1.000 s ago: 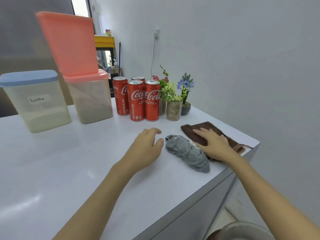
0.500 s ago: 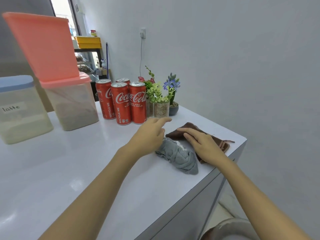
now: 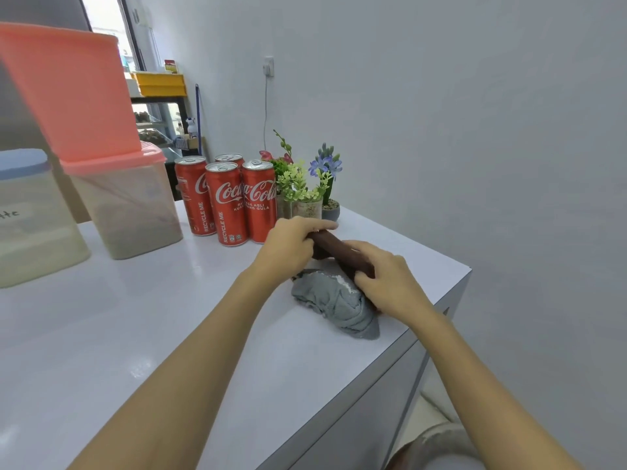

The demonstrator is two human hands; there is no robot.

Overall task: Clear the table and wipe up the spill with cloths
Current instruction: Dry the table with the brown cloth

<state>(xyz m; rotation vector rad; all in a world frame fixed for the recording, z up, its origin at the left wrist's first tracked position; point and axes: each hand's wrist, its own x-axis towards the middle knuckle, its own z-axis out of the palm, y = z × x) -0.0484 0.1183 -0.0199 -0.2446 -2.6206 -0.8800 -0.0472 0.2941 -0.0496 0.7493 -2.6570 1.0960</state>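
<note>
Both our left hand (image 3: 288,245) and right hand (image 3: 383,279) grasp the brown cloth (image 3: 339,252) — bunched between them. Risk: the left hand's knuckles could topple the cans (image 3: 237,201) just beyond it — a second spill.

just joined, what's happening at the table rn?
A person is picking up the brown cloth with both hands: the left hand grips its far end, the right hand its near end. The crumpled grey cloth lies untouched on the white table just below. Four cola cans, small potted plants and storage containers stand behind.
</note>
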